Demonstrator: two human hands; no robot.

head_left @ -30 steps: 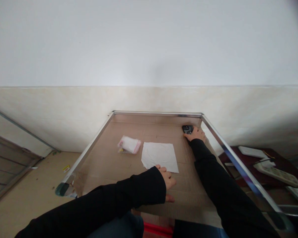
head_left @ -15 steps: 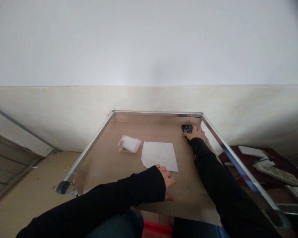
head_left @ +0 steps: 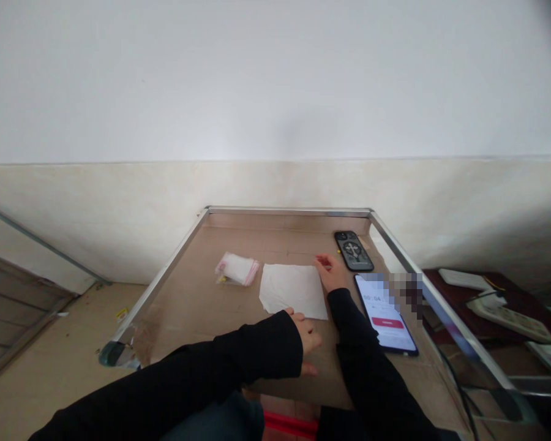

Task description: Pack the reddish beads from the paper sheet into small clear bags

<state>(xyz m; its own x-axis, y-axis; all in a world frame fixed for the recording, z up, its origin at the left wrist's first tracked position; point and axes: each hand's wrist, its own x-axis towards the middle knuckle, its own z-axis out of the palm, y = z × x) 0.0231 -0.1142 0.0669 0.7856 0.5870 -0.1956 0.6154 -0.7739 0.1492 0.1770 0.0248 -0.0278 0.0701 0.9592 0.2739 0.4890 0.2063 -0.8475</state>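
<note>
A white sheet of paper [head_left: 291, 289] lies flat on the brown table top [head_left: 197, 300]. My left hand [head_left: 305, 339] rests on the table at the sheet's near right corner, fingers loosely bent, holding nothing that I can see. My right hand [head_left: 329, 272] hovers at the sheet's far right corner with fingers apart and empty. A black phone [head_left: 353, 250] lies face down at the far right of the table. A second phone [head_left: 386, 313] with a lit screen lies nearer, just right of my right forearm.
A small stack of clear zip bags [head_left: 237, 269] lies left of the paper. A metal rim [head_left: 289, 211] frames the table against the wall. At the right, a lower dark table [head_left: 487, 306] holds white devices and cables. Bare floor lies to the left.
My right hand let go of the black phone at the far right corner and drew back left to the paper's corner. The lit phone is now uncovered. My left hand barely moved.
</note>
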